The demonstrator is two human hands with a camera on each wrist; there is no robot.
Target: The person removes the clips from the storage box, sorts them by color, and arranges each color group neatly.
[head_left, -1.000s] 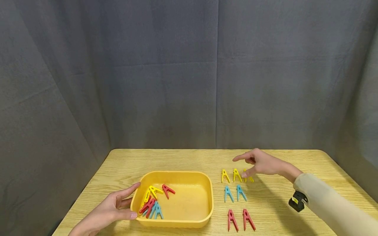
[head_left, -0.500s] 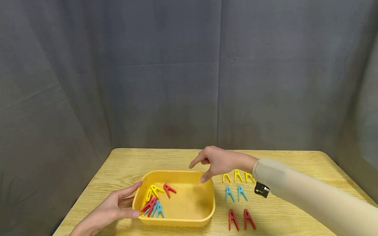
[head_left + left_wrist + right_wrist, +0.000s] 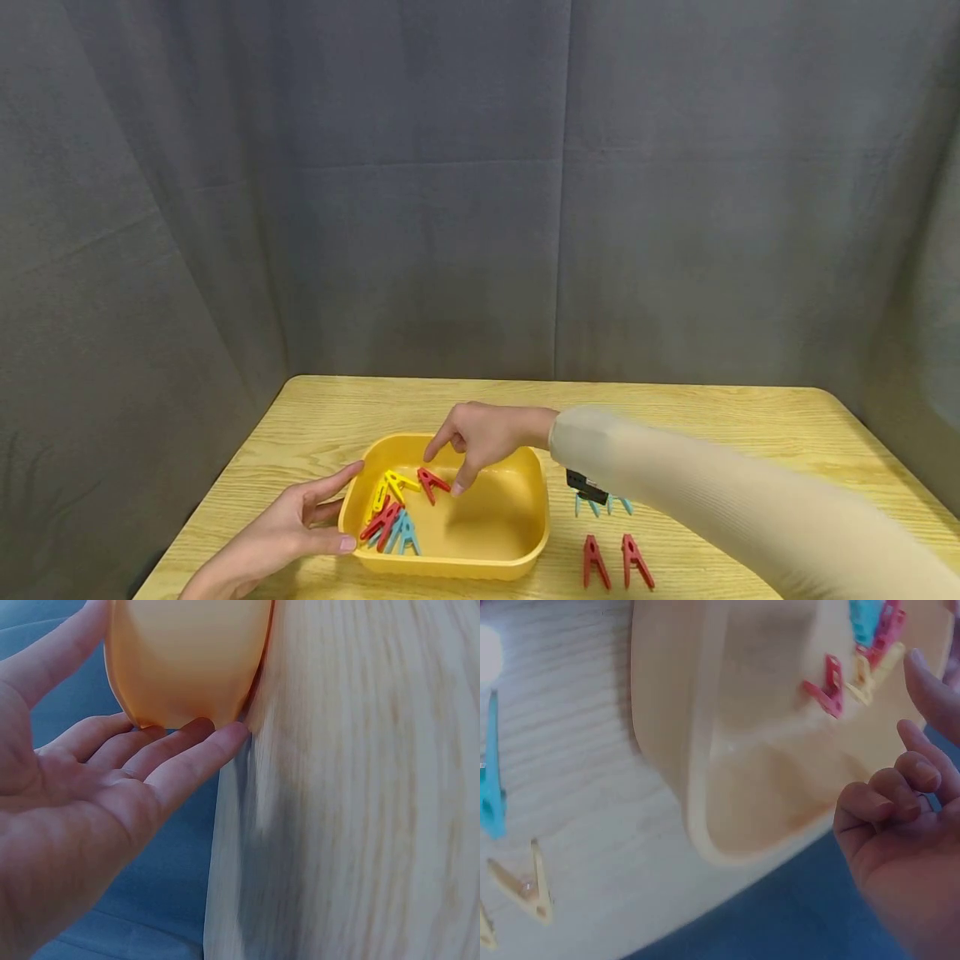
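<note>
At the near left edge of the surface [image 3: 315,408], my left hand [image 3: 273,533] lies flat and relaxed against the end wall of the yellow plastic tub [image 3: 517,533], fingers straight, thumb at the near corner; it steadies the tub without gripping it. From the left wrist view my fingertips [image 3: 225,739] sit right at the tub's base near the surface's edge, so a hard push from the other side could slide the tub toward that edge.

Inside the tub, a heap of clothes pegs [image 3: 390,521] in red, blue and yellow lies against the left wall, with a yellow peg [image 3: 396,482] and a single red peg [image 3: 431,483] just beyond it. My right hand [image 3: 476,437] hangs over that red peg, forefinger and thumb apart and pointing down, the other fingers curled, holding nothing. I could nip it crookedly and have it spring out, or catch the yellow peg just beside it.

Further right, my sleeve [image 3: 675,492] passes low over the blue pegs [image 3: 600,504] on the surface and could drag them askew. Two red pegs [image 3: 617,562] lie nearer me, apart from the sleeve.
</note>
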